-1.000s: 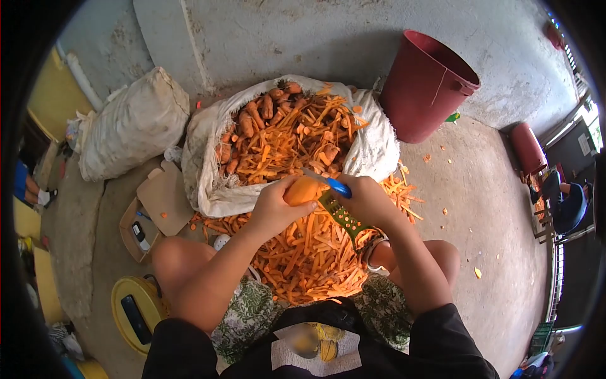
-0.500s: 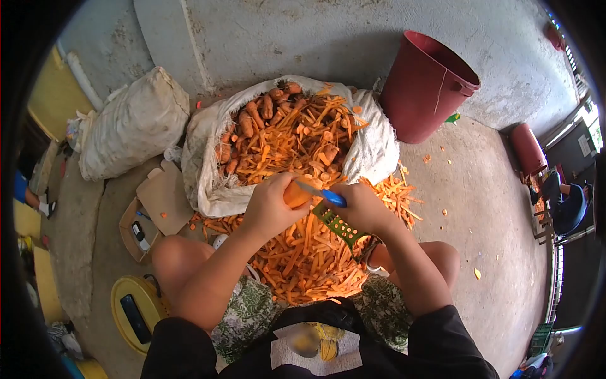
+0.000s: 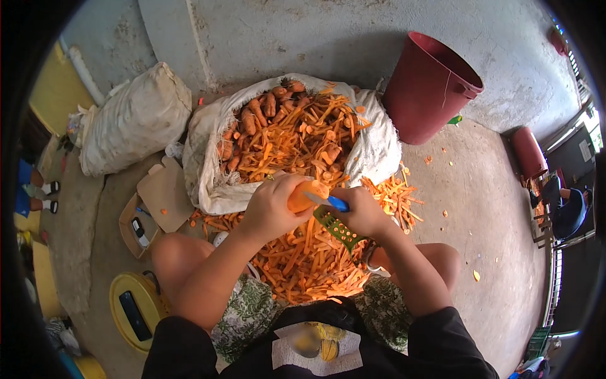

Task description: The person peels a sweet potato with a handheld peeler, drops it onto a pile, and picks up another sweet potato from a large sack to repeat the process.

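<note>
My left hand is closed around a thick peeled carrot, its pale orange end turned up and to the right. In my right hand is a knife with a blue handle, its short blade against the carrot near that end. A green strip with round holes shows just below my right hand. Under both hands lies a heap of orange peelings and strips between my legs. Beyond them, an open white sack holds whole unpeeled carrots and more cut strips.
A maroon bin stands right of the sack by the wall. To the left are a full white sack, an open cardboard box and a yellow lid with a phone on it. Other people's legs show at the left edge.
The knife blade has shifted down and right on the carrot, whose upper end now shows above the blade. At the left edge, more of a person's legs and feet has come into view.
</note>
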Motion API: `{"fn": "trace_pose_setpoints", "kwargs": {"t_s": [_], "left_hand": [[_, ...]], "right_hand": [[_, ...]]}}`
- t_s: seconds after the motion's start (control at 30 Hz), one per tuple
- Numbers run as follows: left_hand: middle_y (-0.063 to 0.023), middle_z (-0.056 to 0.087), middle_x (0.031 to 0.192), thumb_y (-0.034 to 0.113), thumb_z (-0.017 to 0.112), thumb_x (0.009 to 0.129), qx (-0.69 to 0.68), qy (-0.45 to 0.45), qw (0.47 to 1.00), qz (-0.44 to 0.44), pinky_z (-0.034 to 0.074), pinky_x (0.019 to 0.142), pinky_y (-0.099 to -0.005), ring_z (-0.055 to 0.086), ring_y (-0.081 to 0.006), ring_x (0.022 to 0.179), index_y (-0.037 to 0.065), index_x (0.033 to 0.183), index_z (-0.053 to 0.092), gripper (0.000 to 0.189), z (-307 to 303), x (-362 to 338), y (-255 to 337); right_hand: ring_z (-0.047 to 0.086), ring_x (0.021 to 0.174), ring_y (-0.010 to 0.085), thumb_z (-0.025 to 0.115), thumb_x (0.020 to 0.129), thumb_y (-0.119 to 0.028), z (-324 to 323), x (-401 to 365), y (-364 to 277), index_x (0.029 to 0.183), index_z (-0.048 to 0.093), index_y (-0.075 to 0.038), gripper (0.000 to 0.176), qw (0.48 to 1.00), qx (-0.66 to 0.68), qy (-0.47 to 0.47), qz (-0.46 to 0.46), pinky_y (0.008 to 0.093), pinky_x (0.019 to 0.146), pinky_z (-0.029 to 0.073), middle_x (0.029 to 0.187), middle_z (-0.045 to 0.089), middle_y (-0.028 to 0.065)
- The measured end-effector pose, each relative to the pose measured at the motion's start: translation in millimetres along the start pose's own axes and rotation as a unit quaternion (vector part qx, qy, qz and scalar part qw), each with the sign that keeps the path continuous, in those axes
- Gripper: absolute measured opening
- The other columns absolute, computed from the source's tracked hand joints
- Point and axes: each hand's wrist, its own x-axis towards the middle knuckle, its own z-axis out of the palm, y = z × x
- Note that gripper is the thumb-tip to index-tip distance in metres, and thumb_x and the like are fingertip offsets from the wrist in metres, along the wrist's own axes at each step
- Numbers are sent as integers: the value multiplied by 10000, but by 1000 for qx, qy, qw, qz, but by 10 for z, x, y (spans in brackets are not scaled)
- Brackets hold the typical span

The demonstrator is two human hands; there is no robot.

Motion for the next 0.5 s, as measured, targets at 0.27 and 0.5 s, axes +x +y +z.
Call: {"fn": "trace_pose_setpoints", "kwargs": {"t_s": [0.27,0.5], "left_hand": [[-130,571,802,107,736,597,3,1,1000,-14,497,587,-329,590,-278,680,7,936,534,407,-1,-46,8],[-120,588,763,213,775,580,-58,12,987,150,497,576,-322,602,-252,670,9,890,549,435,-134,-32,538]], "right_hand": [[540,599,240,567,742,-102,235,102,221,856,580,8,158,999,26,16,39,337,614,426,641,558,142],[628,658,205,520,820,-257,443,435,1340,807,645,-49,243,959,-105,142,221,316,591,503,797,643,144]]}}
